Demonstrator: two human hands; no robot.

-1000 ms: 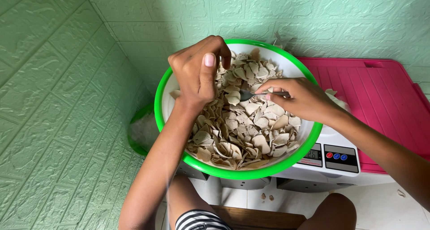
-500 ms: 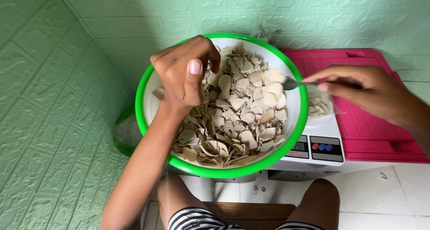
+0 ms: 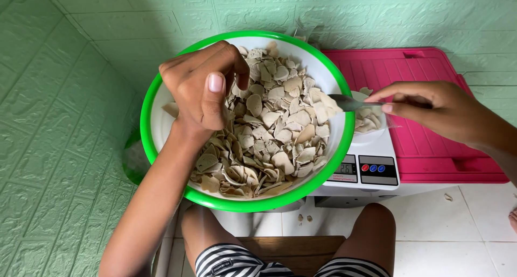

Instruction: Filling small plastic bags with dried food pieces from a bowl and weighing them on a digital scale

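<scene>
So your right hand (image 3: 436,111) has swung the spoon (image 3: 350,102) out of the bowl (image 3: 161,142) to the small dish (image 3: 371,134) on the scale (image 3: 371,172), fingers pinching its handle. Your left hand (image 3: 202,88) stays clenched on chips (image 3: 280,131) over the bowl.

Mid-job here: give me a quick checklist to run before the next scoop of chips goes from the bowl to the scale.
1. Left hand steadying the green-rimmed white plastic bowl: ok.
2. Right hand pinching the metal spoon: ok.
3. Spoon bowl loaded: cannot tell.
4. Pale dried chips left in bowl: ok, plenty.
5. Small white dish on the white digital scale, partly filled: ok.
6. Floor by scale free of spills: not ok, crumbs.
</scene>
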